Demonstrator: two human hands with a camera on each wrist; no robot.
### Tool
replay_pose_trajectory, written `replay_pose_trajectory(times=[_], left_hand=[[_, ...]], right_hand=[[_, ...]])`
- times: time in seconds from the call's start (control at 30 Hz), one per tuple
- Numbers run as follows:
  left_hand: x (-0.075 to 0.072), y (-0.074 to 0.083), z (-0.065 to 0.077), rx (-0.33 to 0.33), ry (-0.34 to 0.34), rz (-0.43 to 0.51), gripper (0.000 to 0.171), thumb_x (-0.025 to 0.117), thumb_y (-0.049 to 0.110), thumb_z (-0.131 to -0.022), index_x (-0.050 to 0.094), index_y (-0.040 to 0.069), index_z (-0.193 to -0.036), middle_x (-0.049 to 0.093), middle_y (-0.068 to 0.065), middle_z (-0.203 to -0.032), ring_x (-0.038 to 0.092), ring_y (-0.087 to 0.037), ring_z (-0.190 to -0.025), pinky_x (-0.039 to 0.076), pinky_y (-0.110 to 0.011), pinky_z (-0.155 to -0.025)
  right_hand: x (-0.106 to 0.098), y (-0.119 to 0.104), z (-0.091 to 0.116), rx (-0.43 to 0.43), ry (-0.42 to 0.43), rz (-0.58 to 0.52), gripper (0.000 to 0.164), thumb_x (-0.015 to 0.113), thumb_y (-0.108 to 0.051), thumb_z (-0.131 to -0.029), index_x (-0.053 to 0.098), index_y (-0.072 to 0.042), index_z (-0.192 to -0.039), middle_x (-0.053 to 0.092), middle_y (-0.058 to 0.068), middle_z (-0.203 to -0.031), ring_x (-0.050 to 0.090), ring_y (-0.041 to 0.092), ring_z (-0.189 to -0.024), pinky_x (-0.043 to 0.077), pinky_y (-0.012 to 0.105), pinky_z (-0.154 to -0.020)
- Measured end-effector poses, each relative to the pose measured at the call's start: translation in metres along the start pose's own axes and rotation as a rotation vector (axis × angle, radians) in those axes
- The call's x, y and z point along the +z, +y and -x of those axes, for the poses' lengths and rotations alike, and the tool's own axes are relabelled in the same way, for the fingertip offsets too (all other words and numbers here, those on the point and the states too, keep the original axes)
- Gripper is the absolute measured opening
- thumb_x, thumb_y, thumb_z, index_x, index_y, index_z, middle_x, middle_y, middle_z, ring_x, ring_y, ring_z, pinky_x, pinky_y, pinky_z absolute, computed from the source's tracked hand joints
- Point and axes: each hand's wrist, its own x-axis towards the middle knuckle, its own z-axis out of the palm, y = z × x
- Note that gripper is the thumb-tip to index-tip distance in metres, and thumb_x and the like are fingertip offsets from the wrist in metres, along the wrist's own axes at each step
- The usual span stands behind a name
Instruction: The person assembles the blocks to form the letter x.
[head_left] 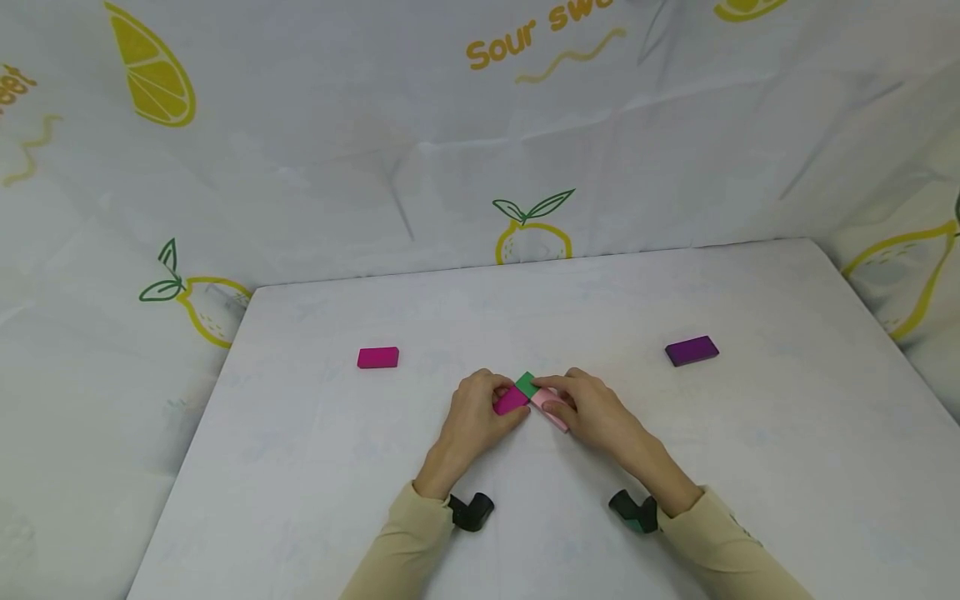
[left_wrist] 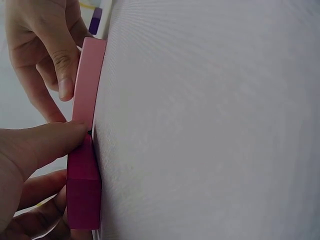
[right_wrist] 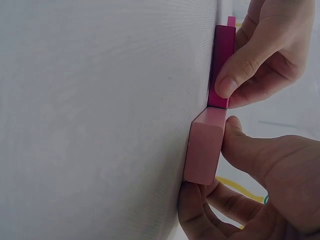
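Near the middle of the white table, my left hand (head_left: 474, 412) pinches a magenta block (head_left: 512, 400) between thumb and fingers. Opposite it, my right hand (head_left: 598, 414) grips a light pink block (head_left: 542, 397) by its long sides, with a fingertip close to a green block (head_left: 525, 382). The three blocks meet in an angled shape, the green one at its far corner. In the left wrist view, the magenta block (left_wrist: 83, 202) and pink block (left_wrist: 90, 75) meet near the left thumb. Fingers hide parts of both held blocks; the green one is not visible in either wrist view.
A bright pink block (head_left: 378, 357) lies farther back on the left of the table (head_left: 300, 467). A purple block (head_left: 692, 351) lies back on the right. Black wrist cameras (head_left: 472, 512) sit beside the sleeves. A lemon-printed cloth (head_left: 315, 200) hangs behind the table.
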Motion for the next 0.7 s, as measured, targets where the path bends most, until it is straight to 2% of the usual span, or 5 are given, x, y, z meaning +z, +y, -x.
replay_pose_trajectory(times=[0.2, 0.5, 0.7], left_hand=[[0.0001, 0.0002, 0.0002, 0.004, -0.003, -0.005, 0.033, 0.088, 0.016, -0.079, 0.076, -0.002, -0.106, 0.068, -0.01, -0.087, 0.056, -0.013, -0.074, 0.045, -0.019, -0.063], [0.0003, 0.0011, 0.0022, 0.016, -0.003, -0.032, 0.044, 0.085, 0.02, -0.083, 0.073, 0.0, -0.12, 0.07, -0.01, -0.092, 0.058, -0.015, -0.077, 0.045, -0.018, -0.063], [0.0036, 0.0082, 0.0046, 0.079, 0.089, -0.103, 0.043, 0.084, 0.025, -0.085, 0.073, 0.001, -0.119, 0.071, -0.012, -0.104, 0.065, -0.023, -0.093, 0.053, -0.026, -0.072]], right_hand=[[0.0008, 0.0006, 0.0001, -0.012, 0.003, -0.007, 0.037, 0.071, -0.007, -0.094, 0.069, -0.009, -0.131, 0.054, 0.006, -0.083, 0.046, 0.014, -0.073, 0.037, 0.022, -0.06], [0.0003, 0.0003, 0.0004, -0.022, 0.01, -0.007, 0.037, 0.071, -0.007, -0.094, 0.069, -0.008, -0.131, 0.054, 0.005, -0.082, 0.045, 0.014, -0.072, 0.036, 0.022, -0.06], [0.0, 0.0009, 0.0009, -0.032, 0.016, -0.012, 0.036, 0.071, -0.007, -0.094, 0.07, -0.008, -0.13, 0.055, 0.006, -0.082, 0.045, 0.014, -0.071, 0.037, 0.022, -0.06]])
